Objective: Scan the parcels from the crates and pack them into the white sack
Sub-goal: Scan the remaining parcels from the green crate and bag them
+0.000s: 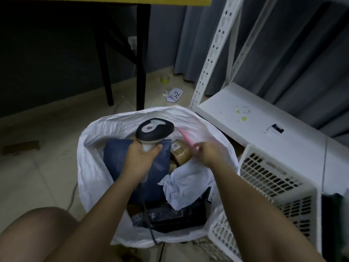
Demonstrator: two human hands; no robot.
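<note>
Left hand (140,157) grips scanner (154,132) over sack (94,167); right hand (209,153) pinches blurred pink parcel (186,137).

A paper slip (175,94) on the floor reads "5-2"; other labels are illegible.

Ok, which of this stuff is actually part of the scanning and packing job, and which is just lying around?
Job:
barcode scanner in the left hand
white sack
navy parcel
brown taped parcel
black parcel
white crate
right hand, blurred

Lying about:
tape roll
paper scrap
</note>
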